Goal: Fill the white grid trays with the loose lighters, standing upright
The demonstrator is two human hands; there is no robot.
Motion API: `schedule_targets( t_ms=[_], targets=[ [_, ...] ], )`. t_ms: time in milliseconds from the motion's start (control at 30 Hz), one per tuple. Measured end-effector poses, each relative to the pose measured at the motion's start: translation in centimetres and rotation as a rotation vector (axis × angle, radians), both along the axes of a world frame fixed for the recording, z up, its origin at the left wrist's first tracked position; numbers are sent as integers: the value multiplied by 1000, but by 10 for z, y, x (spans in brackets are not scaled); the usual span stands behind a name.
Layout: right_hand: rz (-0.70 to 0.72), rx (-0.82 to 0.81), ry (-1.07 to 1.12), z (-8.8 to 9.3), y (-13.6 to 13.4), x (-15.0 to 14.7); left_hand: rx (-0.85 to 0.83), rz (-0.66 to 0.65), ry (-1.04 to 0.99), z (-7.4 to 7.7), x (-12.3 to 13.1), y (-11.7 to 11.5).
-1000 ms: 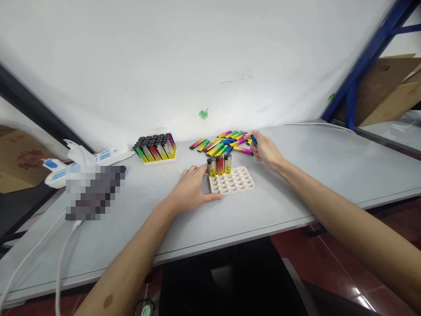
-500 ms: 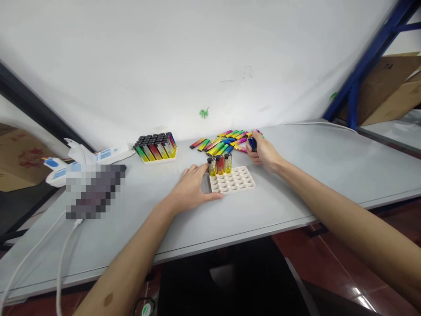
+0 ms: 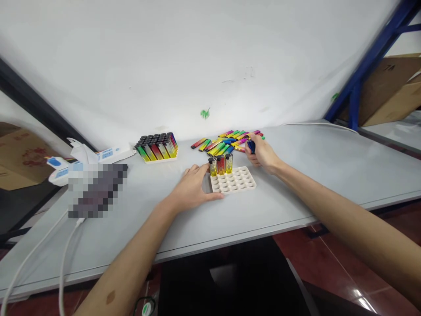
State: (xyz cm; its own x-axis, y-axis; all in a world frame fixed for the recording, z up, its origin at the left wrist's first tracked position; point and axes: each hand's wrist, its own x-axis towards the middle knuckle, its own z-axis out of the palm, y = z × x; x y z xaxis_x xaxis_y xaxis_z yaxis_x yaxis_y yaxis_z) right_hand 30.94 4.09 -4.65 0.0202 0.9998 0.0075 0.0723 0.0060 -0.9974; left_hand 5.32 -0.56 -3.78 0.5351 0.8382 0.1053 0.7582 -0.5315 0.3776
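Note:
A white tray [image 3: 234, 181] with rows of slots lies on the table, and three lighters [image 3: 221, 165] stand upright in its back row at the left. My left hand [image 3: 190, 188] rests around the tray's left end, thumb along the front edge and fingers toward the back corner. To the tray's right and behind it, my right hand [image 3: 261, 153] is closed on a dark blue lighter [image 3: 251, 146], partly hidden by the fingers. Beside that hand spreads a loose pile of shiny multicoloured lighters [image 3: 219, 148], lying flat.
Further left stands a second tray [image 3: 161, 160] packed with upright black-topped lighters [image 3: 156, 147]. A white power strip [image 3: 113, 151], cables and a blurred-out dark object [image 3: 98, 191] occupy the table's left side. The white wall [image 3: 184, 66] rises behind; cardboard boxes [image 3: 388, 90] are at the right.
The view has shifted very slightly. My right hand stays by the pile with the blue lighter, turned a little; the left hand and tray have kept their place.

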Motion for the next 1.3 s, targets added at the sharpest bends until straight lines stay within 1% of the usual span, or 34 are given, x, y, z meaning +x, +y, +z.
schedule_targets(
  t_ms=[67,300,500,633,800,933,1000,1100,1233,1300],
  targets=[
    [-5,-8,-11,0,1,1,3,-2,-1,0,0,0],
    [54,14,-19,3,-4,0,-3,-7,-2,-1,0,2],
    [70,5,-36,3,-5,-4,-4,-10,-16,-2,-1,1],
    [123,115,-18,6,-7,-1,-25,15,-14,0,0,0],
    [227,234,-171,10,-9,3,-9,5,-11,-1,0,2],
    [250,314,-147,8,-10,2,-1,-6,-16,-4,-1,4],
    [274,313,-136,7,-11,0,-5,-2,-18,-4,-2,5],
    [328,270,-126,7,-12,-3,-14,16,-15,-3,-1,4],
    [328,217,-104,8,-13,-4,-17,22,-8,-2,0,2],
    [343,217,-124,8,-12,-4,-16,24,-7,-2,0,2]
  ],
)
